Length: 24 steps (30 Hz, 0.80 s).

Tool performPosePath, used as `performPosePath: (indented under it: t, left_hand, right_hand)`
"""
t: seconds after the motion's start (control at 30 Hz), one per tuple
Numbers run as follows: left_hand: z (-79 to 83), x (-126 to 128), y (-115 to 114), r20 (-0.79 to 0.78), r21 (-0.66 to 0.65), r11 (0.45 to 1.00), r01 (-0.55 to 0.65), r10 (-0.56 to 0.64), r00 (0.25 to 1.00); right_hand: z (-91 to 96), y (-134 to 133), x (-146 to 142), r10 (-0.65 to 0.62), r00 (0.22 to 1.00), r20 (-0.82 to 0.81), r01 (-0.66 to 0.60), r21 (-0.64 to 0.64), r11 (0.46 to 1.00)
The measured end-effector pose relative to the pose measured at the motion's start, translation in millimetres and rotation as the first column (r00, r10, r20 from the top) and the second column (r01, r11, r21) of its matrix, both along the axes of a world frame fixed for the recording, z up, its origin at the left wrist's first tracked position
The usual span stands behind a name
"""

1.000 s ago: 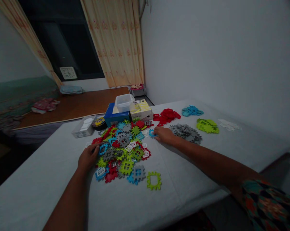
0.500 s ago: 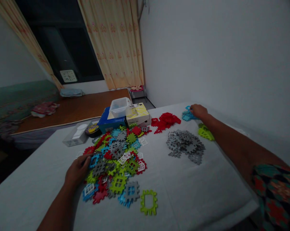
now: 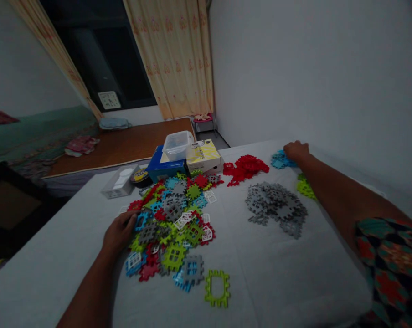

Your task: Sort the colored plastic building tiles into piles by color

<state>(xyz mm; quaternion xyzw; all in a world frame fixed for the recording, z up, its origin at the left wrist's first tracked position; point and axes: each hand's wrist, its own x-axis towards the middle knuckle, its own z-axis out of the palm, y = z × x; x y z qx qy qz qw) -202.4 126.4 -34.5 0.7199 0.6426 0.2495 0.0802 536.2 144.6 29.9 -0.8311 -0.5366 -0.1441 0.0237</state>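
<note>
My right hand (image 3: 297, 151) rests at the far right, over a small heap of blue interlocking building pieces (image 3: 280, 159). Its fingers are bent down onto the heap, and the fingertips are hidden. At the left edge of a large mixed pile, my left hand (image 3: 119, 231) has its fingers curled against a blue window piece (image 3: 141, 221); whether a piece is pinched there does not show. Red, grey, green, blue and white toothed pieces (image 3: 173, 256) lie jumbled in this pile. One green frame piece (image 3: 217, 289) lies apart in front.
Separate heaps of red pieces (image 3: 247, 168), grey pieces (image 3: 276, 205) and green pieces (image 3: 306, 187) lie on the white-covered table (image 3: 260, 273). Behind the pile stand a blue box (image 3: 167, 171), a yellow-white box (image 3: 204, 157) and clear plastic tubs (image 3: 178, 140). A wall borders the right side.
The camera view has shifted, so everything appears further right. My right hand has lowered onto the blue heap; the blue piece seen at its fingertips before is no longer distinct. My left hand stays beside the pile.
</note>
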Motion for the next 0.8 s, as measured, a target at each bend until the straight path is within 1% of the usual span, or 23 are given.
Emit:
performPosePath:
  t: [0.03,0.1,0.17,0.2,0.23,0.27,0.3,0.33,0.37,0.43,0.5,0.57,0.7,0.8]
  left_hand:
    - [-0.9,0.3,0.6,0.000,-0.003,1.000,0.006,-0.006,1.000]
    - [-3.0,0.4,1.9,-0.001,-0.004,1.000,0.016,-0.016,1.000]
    - [-5.0,0.4,3.1,-0.010,-0.002,1.000,0.013,-0.013,1.000]
    - [-5.9,0.3,3.6,-0.015,-0.002,1.000,0.009,-0.009,1.000]
    - [-6.5,0.4,4.0,-0.017,0.000,1.000,0.006,-0.006,1.000]
    - [-7.0,0.4,4.1,-0.015,0.004,1.000,0.011,-0.011,1.000]
    - [-7.2,0.6,4.1,-0.011,0.006,1.000,0.023,-0.023,1.000]
    - [-7.3,0.8,3.8,-0.005,0.010,0.999,0.038,-0.038,0.999]
    - [-7.0,1.1,3.3,0.002,0.016,0.998,0.053,-0.053,0.999]
    - [-5.7,2.2,1.6,0.007,0.021,0.997,0.079,-0.079,0.997]
    - [-3.7,3.7,-0.6,0.004,0.022,0.995,0.093,-0.093,0.996]
    - [-1.5,5.6,-2.5,0.002,0.024,0.996,0.089,-0.089,0.996]
    - [0.1,8.6,-3.6,0.011,0.030,0.997,0.075,-0.075,0.997]
    - [-1.0,9.3,-2.4,0.030,0.040,0.996,0.083,-0.084,0.996]
  right_hand:
    - [5.5,1.4,-11.6,0.027,1.000,0.001,-0.027,0.010,1.000]
    - [16.9,4.7,-46.6,0.105,0.994,-0.027,-0.105,0.029,0.994]
    - [23.8,7.3,-94.8,0.269,0.959,-0.092,-0.265,0.057,0.963]
    - [24.3,8.0,-121.7,0.366,0.921,-0.130,-0.362,0.054,0.931]
    - [22.4,8.4,-149.1,0.471,0.868,-0.160,-0.470,0.042,0.881]
    - [18.5,8.4,-175.7,0.566,0.803,-0.184,-0.571,0.031,0.820]
    - [13.0,8.3,-200.5,0.637,0.743,-0.207,-0.647,0.026,0.762]
    - [6.7,8.4,-222.6,0.685,0.693,-0.223,-0.700,0.016,0.714]
    - [0.1,8.8,-241.6,0.714,0.660,-0.235,-0.734,0.002,0.679]
    - [-11.4,10.9,-269.7,0.725,0.637,-0.261,-0.756,-0.028,0.654]
    - [-18.8,13.9,-286.3,0.718,0.628,-0.301,-0.761,-0.044,0.647]
    - [-22.1,15.5,-294.9,0.700,0.620,-0.355,-0.759,-0.044,0.650]
    - [-24.0,7.4,-299.8,0.668,0.621,-0.410,-0.746,-0.048,0.664]
    - [-25.0,-8.0,-297.8,0.671,0.577,-0.466,-0.753,0.013,0.658]
